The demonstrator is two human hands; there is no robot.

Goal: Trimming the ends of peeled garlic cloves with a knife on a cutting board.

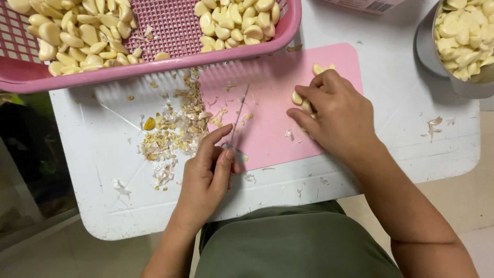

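My left hand [208, 175] grips the handle of a small knife [238, 114] whose thin blade points away from me over the pink cutting board [267, 134]. On the board's right part, my right hand [337, 116] is closed on several peeled garlic cloves [303, 102]. Two more cloves [320, 68] lie just beyond its fingers.
A pink plastic basket [154, 64] of peeled garlic cloves spans the far side of the white table [411, 128]. A metal bowl [463, 82] of cloves stands at the far right. A pile of garlic trimmings and skins [175, 128] lies left of the board.
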